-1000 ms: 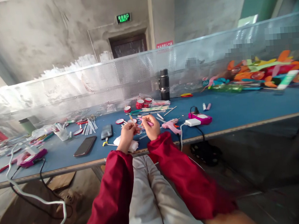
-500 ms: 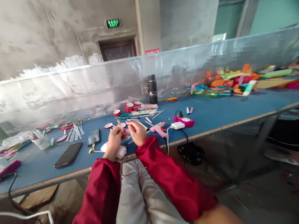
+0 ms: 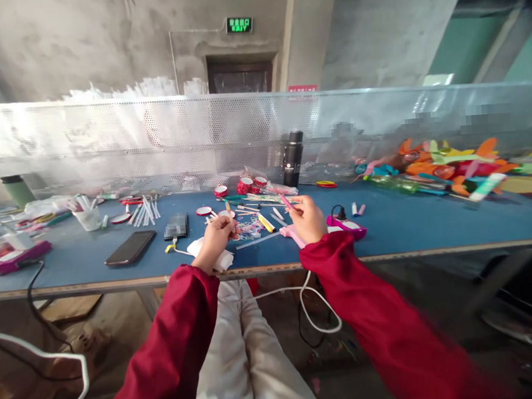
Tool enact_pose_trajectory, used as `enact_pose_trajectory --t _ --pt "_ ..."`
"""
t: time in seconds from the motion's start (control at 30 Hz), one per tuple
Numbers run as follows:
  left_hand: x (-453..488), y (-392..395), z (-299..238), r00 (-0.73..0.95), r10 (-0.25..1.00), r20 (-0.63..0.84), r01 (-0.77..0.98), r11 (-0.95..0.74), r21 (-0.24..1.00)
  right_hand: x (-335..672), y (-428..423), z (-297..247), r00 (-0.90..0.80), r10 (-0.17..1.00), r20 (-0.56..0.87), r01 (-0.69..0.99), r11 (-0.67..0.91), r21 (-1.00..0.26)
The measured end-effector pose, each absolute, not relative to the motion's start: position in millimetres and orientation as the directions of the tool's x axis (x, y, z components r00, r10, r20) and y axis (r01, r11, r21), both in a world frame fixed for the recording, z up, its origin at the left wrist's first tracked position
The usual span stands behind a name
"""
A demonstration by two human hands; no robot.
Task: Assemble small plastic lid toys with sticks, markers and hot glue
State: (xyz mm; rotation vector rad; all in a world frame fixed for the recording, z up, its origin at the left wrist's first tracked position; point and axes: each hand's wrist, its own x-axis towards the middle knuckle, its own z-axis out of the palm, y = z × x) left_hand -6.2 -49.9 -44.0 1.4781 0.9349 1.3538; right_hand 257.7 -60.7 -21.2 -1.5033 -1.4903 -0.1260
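Observation:
My left hand (image 3: 216, 238) is closed in a pinch on a small wooden stick (image 3: 229, 208), which points upward. To its right, my right hand (image 3: 309, 219) grips a slim pink pen-like stick (image 3: 287, 202), tilted up to the left. Under that hand lies a pink glue gun (image 3: 291, 234), partly covered by it. Between the hands, thin coloured strings or bands (image 3: 251, 226) are strewn on the blue tabletop, beside a yellow tube (image 3: 266, 222). A white bundle (image 3: 225, 261) rests just below my left hand.
A dark phone (image 3: 130, 248) and a white cup of sticks (image 3: 87, 218) are on the left. Behind stand red patterned rolls (image 3: 245, 184) and a black bottle (image 3: 293, 160). A purple power strip (image 3: 354, 230) sits right. Colourful toy-like pieces (image 3: 450, 165) are piled farther right.
My right hand has moved away from my left, out to the right, and now holds the pink stick. My left hand keeps the wooden stick. The view has levelled and turned somewhat.

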Motion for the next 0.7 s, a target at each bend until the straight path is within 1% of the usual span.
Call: enact_pose_trajectory --t 0.13,0.23,0.33,0.47,0.6,0.7 --pt "-6 -48 -46 0.123 0.937 0.328 -0.043 -0.326 0.945 263 -46 -5 0.258 0.817 0.516 0.863 0.044 -0.503" --pt "-6 -46 -48 0.120 0.933 0.339 -0.055 -0.335 0.941 257 -33 8 0.232 0.881 0.412 0.903 -0.037 -0.429" --pt "-5 -44 -49 0.128 0.934 0.333 -0.063 -0.328 0.943 248 -20 12 0.205 0.908 0.366 0.941 -0.080 -0.329" --pt "-5 -45 -48 0.127 0.931 0.342 -0.071 -0.335 0.939 236 -8 3 0.170 0.917 0.362 0.970 -0.092 -0.223" --pt "-5 -48 -46 0.121 0.925 0.360 -0.030 -0.359 0.933 236 -4 -3 0.102 0.945 0.312 0.980 -0.042 -0.194" --pt "-5 -48 -46 0.126 0.922 0.366 -0.030 -0.365 0.931 247 -4 1 0.078 0.944 0.319 0.983 -0.019 -0.184"
